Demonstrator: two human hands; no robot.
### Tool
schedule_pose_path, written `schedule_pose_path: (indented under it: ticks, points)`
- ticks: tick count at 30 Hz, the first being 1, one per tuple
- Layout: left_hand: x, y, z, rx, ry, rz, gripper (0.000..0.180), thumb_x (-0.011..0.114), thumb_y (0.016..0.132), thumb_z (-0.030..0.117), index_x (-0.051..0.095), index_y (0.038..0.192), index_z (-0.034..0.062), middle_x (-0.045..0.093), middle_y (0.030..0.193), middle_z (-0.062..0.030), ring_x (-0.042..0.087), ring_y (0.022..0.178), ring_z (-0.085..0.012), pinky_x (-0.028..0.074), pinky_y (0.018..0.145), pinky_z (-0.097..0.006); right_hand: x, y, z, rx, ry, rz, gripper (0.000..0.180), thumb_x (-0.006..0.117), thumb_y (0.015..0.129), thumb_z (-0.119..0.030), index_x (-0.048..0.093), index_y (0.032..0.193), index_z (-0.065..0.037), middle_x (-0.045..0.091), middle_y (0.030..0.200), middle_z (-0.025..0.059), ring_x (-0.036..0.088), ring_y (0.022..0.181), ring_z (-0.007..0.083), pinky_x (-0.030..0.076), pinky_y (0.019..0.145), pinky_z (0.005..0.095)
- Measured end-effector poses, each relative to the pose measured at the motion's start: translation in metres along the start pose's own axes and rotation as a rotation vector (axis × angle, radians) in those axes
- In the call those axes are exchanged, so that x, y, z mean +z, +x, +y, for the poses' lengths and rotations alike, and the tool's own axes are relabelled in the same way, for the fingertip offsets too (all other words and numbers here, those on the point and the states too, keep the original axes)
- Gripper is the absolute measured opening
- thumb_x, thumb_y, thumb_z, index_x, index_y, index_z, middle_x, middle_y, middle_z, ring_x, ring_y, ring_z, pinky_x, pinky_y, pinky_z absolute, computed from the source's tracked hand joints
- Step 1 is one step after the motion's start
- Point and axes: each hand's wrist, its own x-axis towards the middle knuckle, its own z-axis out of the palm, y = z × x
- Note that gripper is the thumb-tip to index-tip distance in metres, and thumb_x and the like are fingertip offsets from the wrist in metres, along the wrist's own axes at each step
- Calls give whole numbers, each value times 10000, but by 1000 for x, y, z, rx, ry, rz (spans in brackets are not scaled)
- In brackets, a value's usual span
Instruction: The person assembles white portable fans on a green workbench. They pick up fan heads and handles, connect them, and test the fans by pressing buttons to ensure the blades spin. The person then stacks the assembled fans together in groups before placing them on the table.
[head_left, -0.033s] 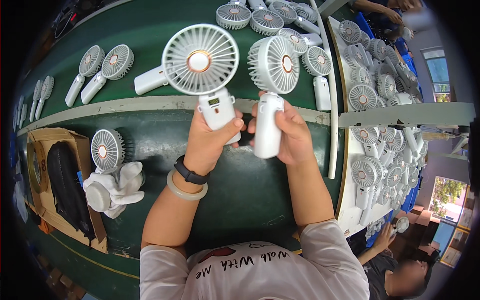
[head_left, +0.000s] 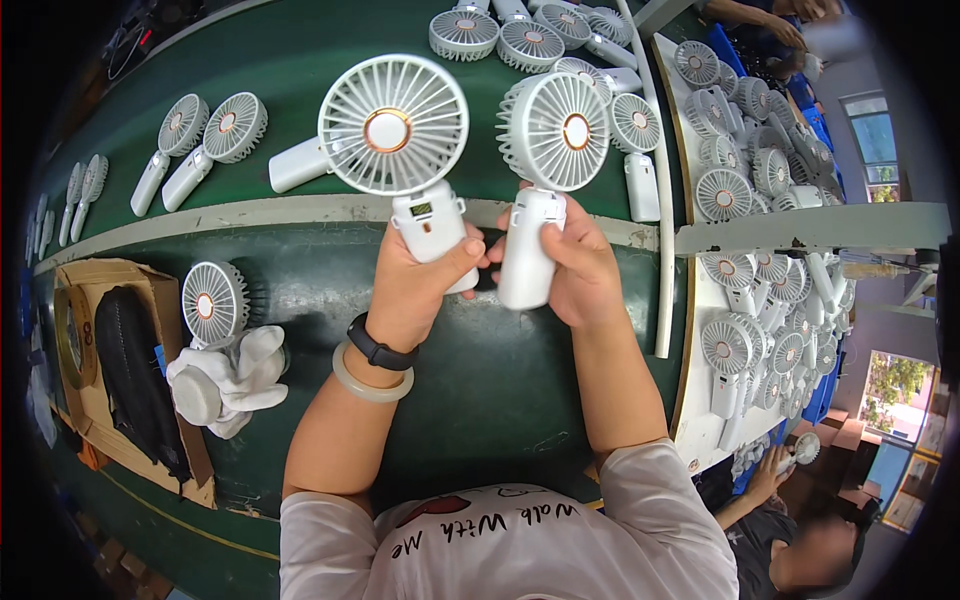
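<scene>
My left hand (head_left: 425, 268) is closed around the handle of a white handheld fan (head_left: 388, 130). This fan's round grille faces me, with a copper ring at its hub and a small display and button on the handle. In my right hand (head_left: 580, 265) is a second white handheld fan (head_left: 576, 132), gripped with the thumb along its plain handle. Its head is angled slightly to the left. The two fans stand upright side by side, apart at their heads, and the fingers of both hands nearly meet between the handles.
More fans (head_left: 235, 127) lie on the green belt (head_left: 300, 90) beyond a pale rail (head_left: 290, 210). At left are a cardboard box (head_left: 195, 460) with a black pouch (head_left: 140, 380), white gloves (head_left: 245, 380) and another fan (head_left: 215, 305). Fan-laden white tables (head_left: 700, 440) and co-workers (head_left: 770, 480) are at right.
The fan in my right hand has turned so its grille faces me more. The fan in my left hand has shifted slightly left and down.
</scene>
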Motion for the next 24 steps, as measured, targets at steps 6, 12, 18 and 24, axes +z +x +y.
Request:
schedule_pose_path:
  ticks: [6, 12, 18, 24]
  points:
    - [1, -1, -4, 38, -70, -26, 230, 687, 781, 117, 548, 939, 22, 615, 821, -81, 625, 723, -158, 508, 598, -272, -6, 1, 2, -100, -251, 125, 388, 602, 824, -92, 453, 1169, 5, 609, 1030, 154, 641, 847, 233, 521, 750, 347]
    - [-1, 0, -3, 19, -38, -3, 265, 697, 741, 107, 545, 942, 25, 597, 825, -69, 579, 698, -130, 485, 638, -268, -7, 2, 3, -115, -281, 159, 387, 618, 808, -86, 477, 1154, 13, 620, 1030, 157, 635, 890, 233, 503, 802, 343]
    - [-1, 0, -8, 93, -80, 30, 444, 712, 715, 133, 464, 1072, 38, 550, 812, -60, 541, 695, -128, 457, 625, -274, -6, 2, 1, -125, -326, 167, 365, 619, 790, -66, 507, 1128, 14, 630, 1014, 145, 630, 908, 223, 490, 825, 337]
    - [-3, 1, -8, 175, -187, -99, 515, 718, 709, 177, 397, 1089, 47, 531, 764, -70, 543, 710, -158, 454, 648, -286, -4, -1, -2, -121, -288, 156, 385, 611, 789, 6, 500, 1157, 6, 632, 991, 108, 625, 894, 169, 498, 793, 290]
